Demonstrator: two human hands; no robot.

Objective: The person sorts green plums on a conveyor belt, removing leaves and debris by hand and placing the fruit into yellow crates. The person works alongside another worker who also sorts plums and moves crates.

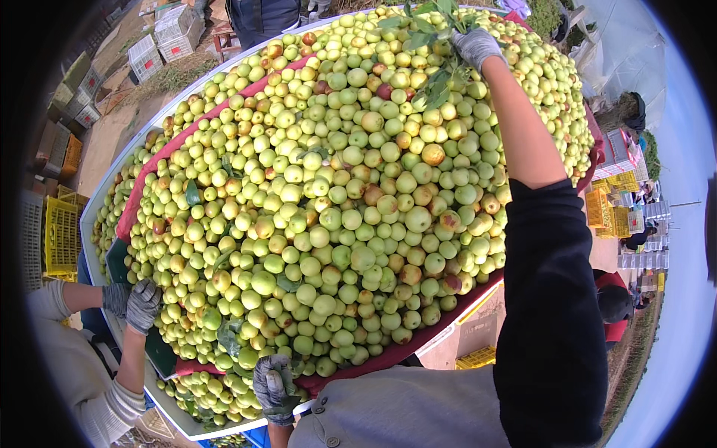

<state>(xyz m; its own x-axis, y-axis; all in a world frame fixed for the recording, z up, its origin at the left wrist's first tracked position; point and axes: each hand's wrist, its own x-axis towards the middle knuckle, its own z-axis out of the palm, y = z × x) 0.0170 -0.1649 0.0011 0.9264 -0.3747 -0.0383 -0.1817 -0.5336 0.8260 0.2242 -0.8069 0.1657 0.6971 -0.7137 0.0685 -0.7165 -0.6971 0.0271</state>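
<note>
A great heap of round yellow-green jujubes (336, 185), some with reddish-brown patches, fills the space before me. My right hand (476, 47), in a grey knit glove, reaches across to the heap's far side. It grips a bunch of leafy green sprigs (434, 31), and more leaves hang below the hand over the fruit. At the near edge, close to my body, my left hand (271, 386) wears a similar glove. Its fingers are curled around green leaves (287, 378). Single loose leaves (192, 192) lie scattered among the jujubes.
Red cloth (168, 148) borders the heap inside a white-rimmed bin (106, 187). At left, a co-worker's gloved hands (143, 305) meet at the fruit's edge. Yellow crates (60, 235) stand beyond; another person (610, 305) is at right. White crates (176, 31) sit at upper left.
</note>
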